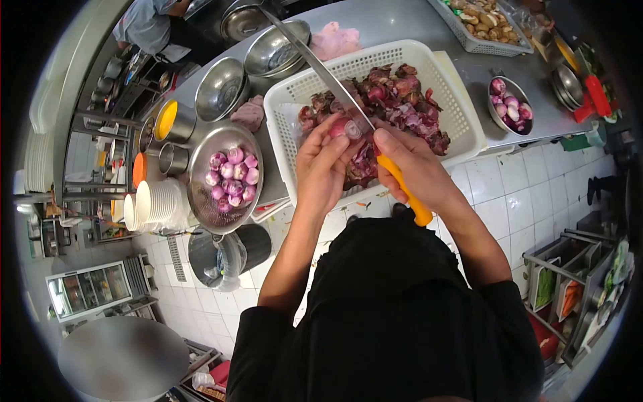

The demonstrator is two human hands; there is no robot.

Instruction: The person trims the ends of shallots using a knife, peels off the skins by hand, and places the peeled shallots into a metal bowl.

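Over a white perforated plastic basket (281, 110), my left hand (323, 161) is closed around a red onion (343, 127), its cut end facing up. My right hand (415, 164) grips the orange handle of a large knife (328, 77). The long blade lies against the onion and points away to the upper left. Below both hands, the basket holds many dark red onions and loose skins (408, 94). To the left, a steel colander (204, 151) contains several peeled purple onions (234, 175). A smaller steel bowl (492, 114) on the right has more peeled onions (512, 107).
Steel bowls (218, 87) and pink cloths (335, 41) sit behind the basket on the metal counter (402, 27). A basket of brown produce (485, 20) is at the back right. Stacked white containers (157, 201) stand left; a dark bin (251, 248) is below. Another person (151, 27) stands far left.
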